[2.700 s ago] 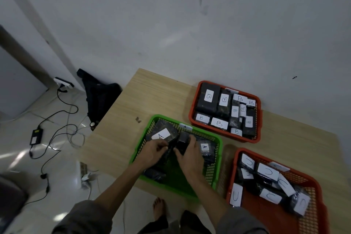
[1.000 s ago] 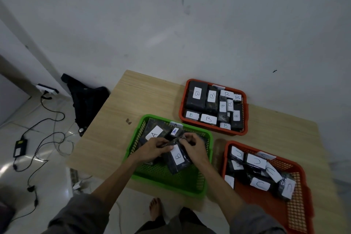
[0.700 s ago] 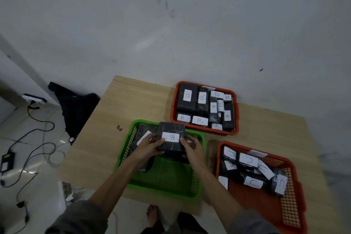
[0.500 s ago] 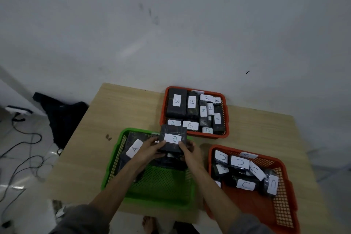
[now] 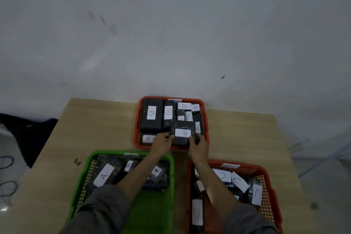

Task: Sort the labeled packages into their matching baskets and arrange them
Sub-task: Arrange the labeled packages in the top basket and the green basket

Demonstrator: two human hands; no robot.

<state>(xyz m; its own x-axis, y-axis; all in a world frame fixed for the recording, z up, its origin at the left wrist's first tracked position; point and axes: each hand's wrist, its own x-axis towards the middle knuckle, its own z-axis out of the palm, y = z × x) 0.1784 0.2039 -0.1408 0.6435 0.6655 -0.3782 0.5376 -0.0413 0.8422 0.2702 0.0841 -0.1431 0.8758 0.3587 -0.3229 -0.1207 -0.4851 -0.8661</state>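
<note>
— Holding item: B package point(image 5: 182, 135), black wrap, white label up. Your left hand point(image 5: 161, 143) pinches its left edge; your right hand point(image 5: 198, 143) curls round its right edge. Both grips closed on it.

— Where does it sit?

— Over the front right part of the B basket point(image 5: 137, 135), the far orange one, on or just above the packages already there. You cannot tell from this view whether it touches them.

— Contents of that basket?

— Black packages, each with a white B label: two long ones point(image 5: 151, 115) side by side at the left, smaller ones point(image 5: 185, 107) crowded at the back right, one point(image 5: 148, 138) at the front left just beside your left hand.

— Other baskets?

— Green basket point(image 5: 171, 176), near left, under your left forearm: black packages labelled A point(image 5: 104, 175) at its far end, bare mesh at the near end. C basket point(image 5: 266, 176), near right, orange, under your right forearm: packages labelled C point(image 5: 238, 181), some overlapping, one point(image 5: 197, 212) lying along the left wall.

— Support?

— All three stand on a light wood table point(image 5: 95, 119) against a white wall point(image 5: 171, 34). Far basket is close to the wall; the two near baskets are side by side, a narrow strip of table between them.

— Anything else?

— Dark bag point(image 5: 28, 135) on the floor at the left of the table, cables point(image 5: 5, 173) beside it. Grey sleeves point(image 5: 106, 209) on both your arms.
</note>
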